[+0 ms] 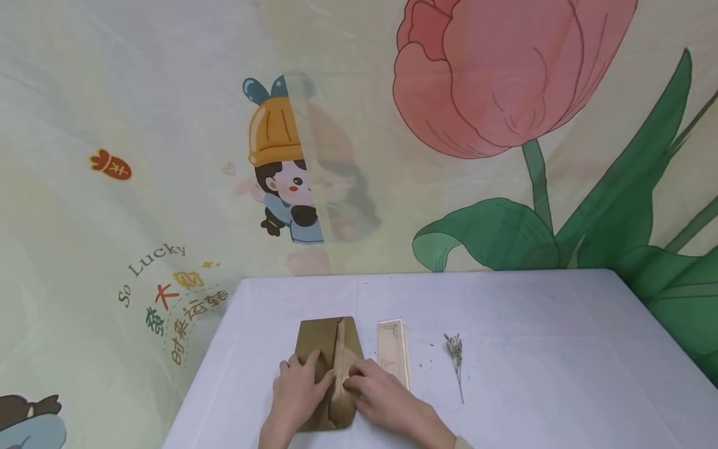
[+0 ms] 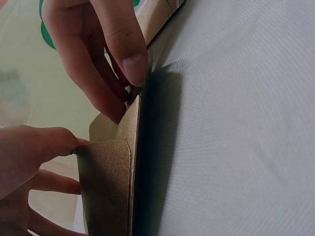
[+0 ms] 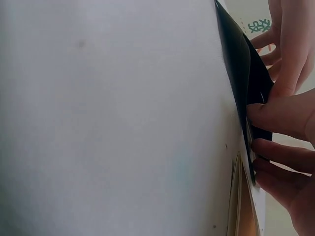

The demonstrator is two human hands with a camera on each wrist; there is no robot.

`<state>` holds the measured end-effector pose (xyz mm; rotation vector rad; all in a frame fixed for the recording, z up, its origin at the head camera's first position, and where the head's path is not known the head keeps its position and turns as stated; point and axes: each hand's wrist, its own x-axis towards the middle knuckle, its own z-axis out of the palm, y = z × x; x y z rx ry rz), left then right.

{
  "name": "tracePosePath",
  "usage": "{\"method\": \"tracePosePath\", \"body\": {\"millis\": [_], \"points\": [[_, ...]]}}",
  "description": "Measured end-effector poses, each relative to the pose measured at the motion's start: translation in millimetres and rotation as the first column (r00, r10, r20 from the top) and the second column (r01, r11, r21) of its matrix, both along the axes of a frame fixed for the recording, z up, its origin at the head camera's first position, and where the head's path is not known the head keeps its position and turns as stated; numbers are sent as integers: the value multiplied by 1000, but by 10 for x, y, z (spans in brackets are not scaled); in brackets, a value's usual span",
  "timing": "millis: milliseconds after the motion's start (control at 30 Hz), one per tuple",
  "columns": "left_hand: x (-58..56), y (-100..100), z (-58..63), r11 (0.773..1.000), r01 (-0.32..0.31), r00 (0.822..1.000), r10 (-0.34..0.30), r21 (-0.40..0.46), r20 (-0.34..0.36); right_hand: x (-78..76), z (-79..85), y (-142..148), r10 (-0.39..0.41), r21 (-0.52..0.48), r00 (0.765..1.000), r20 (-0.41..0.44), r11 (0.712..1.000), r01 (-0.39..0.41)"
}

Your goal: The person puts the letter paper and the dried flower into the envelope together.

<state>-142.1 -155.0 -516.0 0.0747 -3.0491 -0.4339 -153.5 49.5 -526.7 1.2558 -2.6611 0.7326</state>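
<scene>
A brown paper envelope lies on the white table, its long flap facing right. My left hand is over its left part, fingers spread on the front panel. The left thumb catches the panel's edge, which stands raised in the left wrist view, leaving a gap. On the flap side, my right hand pinches the flap between thumb and bent fingers. In the right wrist view the right thumb is at the dark envelope's edge. The pocket's inside is mostly hidden.
Right of the envelope lie pale printed cards, partly behind my right hand. Farther right is a small dried flower sprig, with tiny crumbs between them. A printed cloth with a large tulip hangs behind the table's back edge.
</scene>
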Motion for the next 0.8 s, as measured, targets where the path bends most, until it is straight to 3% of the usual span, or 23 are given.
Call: {"method": "tracePosePath", "body": {"millis": [100, 367, 800], "points": [[-3, 2, 2, 1000, -1, 1000, 1, 4, -2, -10, 5, -34, -13, 24, 1000, 21, 1000, 12], [-8, 7, 26, 1000, -5, 1000, 5, 12, 4, 30, 13, -119, -53, 107, 998, -44, 993, 58], [65, 0, 43, 999, 42, 998, -42, -3, 51, 34, 60, -147, -83, 134, 996, 36, 988, 78]]}}
